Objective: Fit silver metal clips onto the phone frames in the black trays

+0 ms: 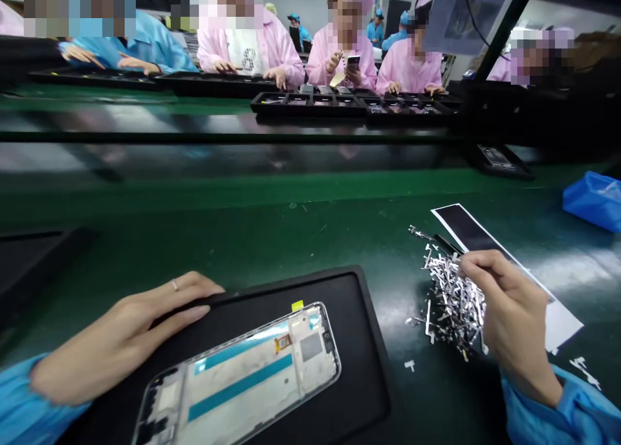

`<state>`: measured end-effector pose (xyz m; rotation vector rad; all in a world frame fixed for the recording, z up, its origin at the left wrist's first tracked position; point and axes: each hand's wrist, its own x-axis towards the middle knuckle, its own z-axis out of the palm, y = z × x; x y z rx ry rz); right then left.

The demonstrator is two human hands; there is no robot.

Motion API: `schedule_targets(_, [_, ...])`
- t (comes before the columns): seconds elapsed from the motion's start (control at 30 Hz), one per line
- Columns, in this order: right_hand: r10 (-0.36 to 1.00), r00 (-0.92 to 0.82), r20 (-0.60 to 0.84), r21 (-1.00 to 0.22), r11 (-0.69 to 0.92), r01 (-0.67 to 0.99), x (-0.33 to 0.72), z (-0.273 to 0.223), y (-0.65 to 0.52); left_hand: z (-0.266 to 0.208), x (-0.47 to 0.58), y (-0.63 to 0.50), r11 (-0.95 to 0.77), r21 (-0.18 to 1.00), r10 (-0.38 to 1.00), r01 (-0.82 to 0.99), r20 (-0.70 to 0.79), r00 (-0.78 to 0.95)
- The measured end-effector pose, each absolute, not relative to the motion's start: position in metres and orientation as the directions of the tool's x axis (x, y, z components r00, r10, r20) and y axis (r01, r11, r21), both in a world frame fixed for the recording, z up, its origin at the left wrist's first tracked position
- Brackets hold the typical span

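My left hand (140, 319) lies with its fingers stretched out on the far left edge of a black tray (361, 341). In this tray rests a phone's middle frame (242, 380), tilted, with two teal strips, a small orange flex piece and a yellow tab (297, 306) at its upper edge. My right hand (509, 309) is at a pile of small silvery metal pieces (453, 303), thumb and forefinger pinched together. What sits between those fingertips, if anything, is too small to make out.
Behind my right hand lies a black strip with white edges (478, 235). A blue bin (594, 199) stands at the right. Another black tray (33, 257) is at the left. Across the bench, several people in pink or blue work beside compartmented black trays (310, 112).
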<state>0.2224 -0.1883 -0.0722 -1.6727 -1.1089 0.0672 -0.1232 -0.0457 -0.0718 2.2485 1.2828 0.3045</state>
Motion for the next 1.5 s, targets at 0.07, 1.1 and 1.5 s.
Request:
schedule_targets(0.07, [0.716,0.592,0.37,-0.871,0.045,0.489,0.221,-0.073,-0.187,-0.068,-0.111,-0.049,-0.54,0.441,0.804,0.717,0.017,0.595])
schedule_targets(1.1, [0.887,0.45,0.108,-0.992,0.129,-0.015,0.201,-0.064,-0.189,-0.045,0.085,-0.097,-0.022,0.992,0.594,0.128,-0.09,0.799])
schedule_targets(1.5, [0.917,0.397,0.046,-0.997,0.069,-0.042,0.201,-0.066,-0.192,-0.045,0.077,-0.098,-0.287,0.943,0.626,0.169,0.051,0.779])
